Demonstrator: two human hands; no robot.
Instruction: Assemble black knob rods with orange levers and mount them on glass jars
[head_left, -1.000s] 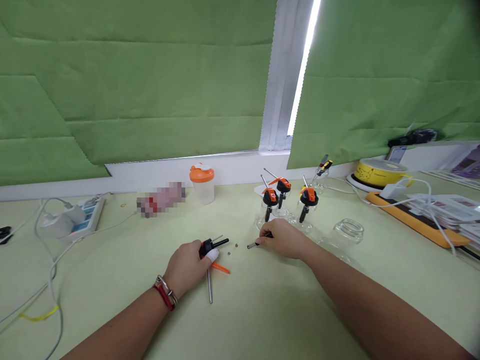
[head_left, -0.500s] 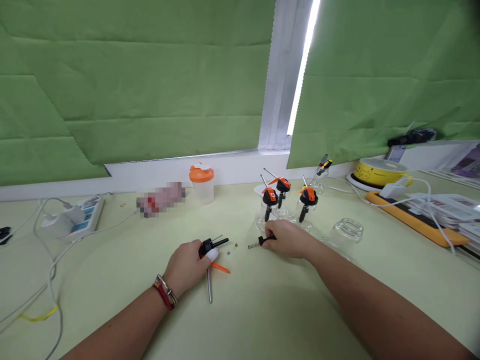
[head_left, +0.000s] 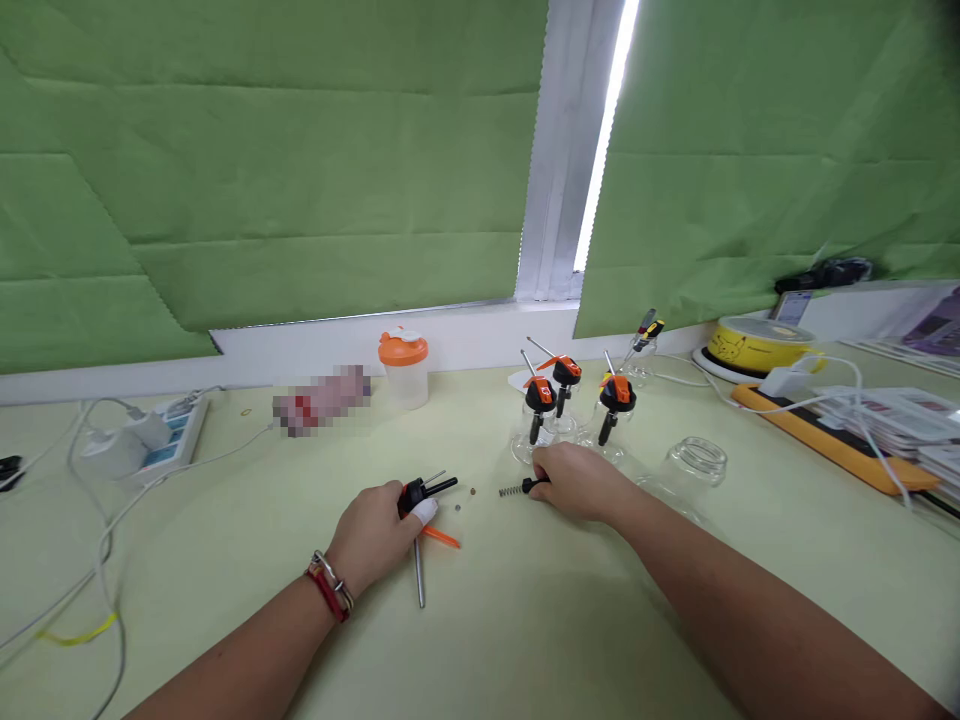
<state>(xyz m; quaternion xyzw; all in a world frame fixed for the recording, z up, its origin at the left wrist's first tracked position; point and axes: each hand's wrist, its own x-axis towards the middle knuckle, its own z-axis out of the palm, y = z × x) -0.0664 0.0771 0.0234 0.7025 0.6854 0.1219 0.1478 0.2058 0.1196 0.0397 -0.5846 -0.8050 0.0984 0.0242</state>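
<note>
My left hand (head_left: 373, 535) rests on the pale green table (head_left: 525, 620), closed on a black and orange pump head (head_left: 417, 494) whose black nozzle points right. A thin metal tube (head_left: 419, 572) and an orange lever (head_left: 441, 537) stick out below it. My right hand (head_left: 577, 482) is closed in a pinch on a small black piston (head_left: 531, 486) with a metal spring (head_left: 510, 491) at its left end, low on the table. Two tiny parts (head_left: 465, 500) lie between my hands.
Three glass bottles with black and orange pump tops (head_left: 570, 400) stand just behind my right hand. An open glass jar (head_left: 694, 465) lies on the right. An orange-lidded cup (head_left: 405, 368), a power strip (head_left: 161, 435) with cables, a yellow spool (head_left: 754, 345) and papers edge the table.
My right hand has drawn the black piston and spring a little to the right. My left hand has stayed still.
</note>
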